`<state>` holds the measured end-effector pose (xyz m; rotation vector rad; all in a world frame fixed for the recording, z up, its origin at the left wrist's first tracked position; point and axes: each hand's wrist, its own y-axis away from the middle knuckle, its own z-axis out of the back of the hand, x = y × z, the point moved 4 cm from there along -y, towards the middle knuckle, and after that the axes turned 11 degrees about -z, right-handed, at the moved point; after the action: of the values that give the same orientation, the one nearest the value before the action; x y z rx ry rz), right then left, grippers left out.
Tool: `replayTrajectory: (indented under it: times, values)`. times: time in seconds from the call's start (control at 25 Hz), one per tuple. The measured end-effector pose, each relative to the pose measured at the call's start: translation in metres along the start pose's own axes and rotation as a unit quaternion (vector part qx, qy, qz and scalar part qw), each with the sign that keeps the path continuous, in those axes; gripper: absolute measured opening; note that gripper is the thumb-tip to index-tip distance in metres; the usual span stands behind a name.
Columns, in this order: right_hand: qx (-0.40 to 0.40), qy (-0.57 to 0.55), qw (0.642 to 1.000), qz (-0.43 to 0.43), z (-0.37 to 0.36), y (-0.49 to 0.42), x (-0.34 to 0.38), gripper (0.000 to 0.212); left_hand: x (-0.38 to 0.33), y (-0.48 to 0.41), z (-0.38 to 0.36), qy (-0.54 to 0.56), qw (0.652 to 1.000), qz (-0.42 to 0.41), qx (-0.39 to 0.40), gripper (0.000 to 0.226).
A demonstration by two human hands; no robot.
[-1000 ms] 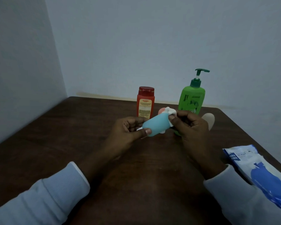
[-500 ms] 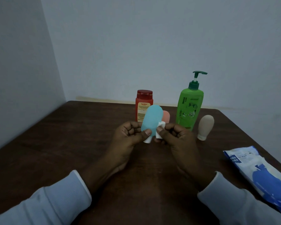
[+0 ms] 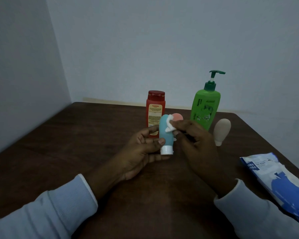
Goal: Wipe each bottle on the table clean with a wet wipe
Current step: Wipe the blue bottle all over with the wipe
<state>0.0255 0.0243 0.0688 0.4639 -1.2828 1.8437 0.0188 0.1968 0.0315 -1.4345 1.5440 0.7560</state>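
My left hand (image 3: pixel 141 149) grips a small teal squeeze bottle (image 3: pixel 164 133) near its white cap, held upright with the cap down, above the middle of the dark wooden table (image 3: pixel 76 144). My right hand (image 3: pixel 195 140) pinches a folded white wet wipe (image 3: pixel 170 125) and presses it against the bottle's upper right side. Behind stand a red bottle (image 3: pixel 155 109), a green pump bottle (image 3: pixel 205 109), a beige squeeze bottle (image 3: pixel 221 131) and a pink squeeze bottle (image 3: pixel 178 116), the pink one mostly hidden by the wipe and my fingers.
A blue and white pack of wet wipes (image 3: pixel 280 183) lies at the table's right edge near my right sleeve. The table stands in a corner, with walls close at the left and the back.
The teal bottle went from lying tilted to upright with its cap down. The wipe slid from the bottle's lower side up to its upper right side. The view shifted slightly.
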Motion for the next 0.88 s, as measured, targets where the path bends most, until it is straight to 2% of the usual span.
replayTrajectory:
  times: [0.16,0.4,0.48,0.6,0.64,0.76,0.88]
  values:
    - [0.066,0.058,0.994,0.070,-0.008,0.001,0.005,0.029,-0.005,-0.003,0.009,0.103,0.994,0.007,-0.047,0.058]
    - [0.149,0.085,0.980,0.104,-0.011,0.006,0.012,0.025,-0.004,0.000,0.003,0.132,0.990,0.035,-0.038,0.050]
    - [0.098,0.067,0.988,0.095,-0.003,0.002,0.012,0.022,-0.006,0.000,0.003,0.130,0.991,0.031,-0.021,0.046]
    - [-0.057,0.062,0.994,0.071,0.012,-0.001,0.008,0.017,-0.001,0.003,0.002,0.098,0.993,0.052,0.043,0.040]
    - [-0.067,0.069,0.993,0.071,0.011,-0.001,0.008,0.019,0.001,0.004,0.001,0.077,0.994,0.056,0.060,0.039]
    - [0.022,0.057,0.996,0.068,-0.003,0.001,0.008,0.025,0.002,0.007,0.000,0.055,0.995,0.042,0.077,0.034]
    - [0.061,0.029,0.995,0.071,-0.004,0.002,0.009,0.019,-0.008,0.006,0.001,0.080,0.996,0.017,0.028,0.035]
